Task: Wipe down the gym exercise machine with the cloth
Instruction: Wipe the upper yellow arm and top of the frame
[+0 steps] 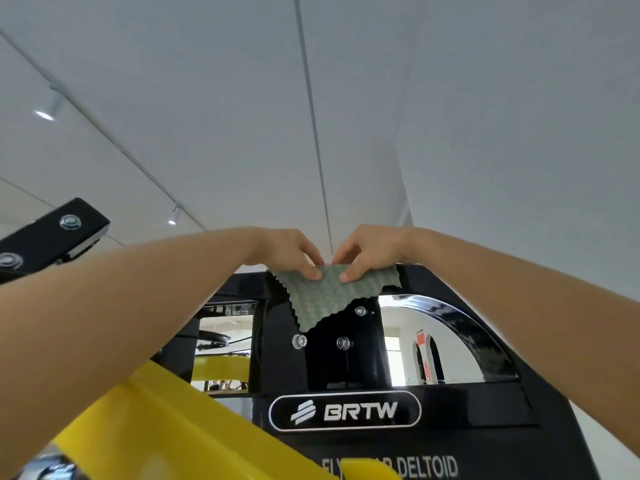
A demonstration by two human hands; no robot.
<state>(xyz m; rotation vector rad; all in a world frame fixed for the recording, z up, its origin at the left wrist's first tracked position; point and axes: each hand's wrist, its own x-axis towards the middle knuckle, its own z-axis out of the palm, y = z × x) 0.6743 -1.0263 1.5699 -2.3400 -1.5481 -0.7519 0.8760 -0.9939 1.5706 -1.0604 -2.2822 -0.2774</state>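
"Cloth (322, 299), one, green, wavy-edged: where do we log it?"

"Draped over the top edge of the machine (460, 282), on its black frame. The lower corner hangs down the front, just above the bolts (299, 341). We judge it lies there because the top bar is the part being wiped."

"Left hand (287, 252)?"

"We enter it as pinching the cloth near the upper edge, thumb on the front face. Right hand (370, 251), the same, just beside it; the two sets of fingertips nearly meet."

"Why both?"

"Our judgement: two grips close together keep the cloth spread and pressed on a narrow bar reached overhead, so it neither bunches nor slides off the back."

"Remaining stock?"

"Logo plate (346, 410) and yellow panel (166, 420), lower down, neither touched by the cloth. We count them as not yet wiped."
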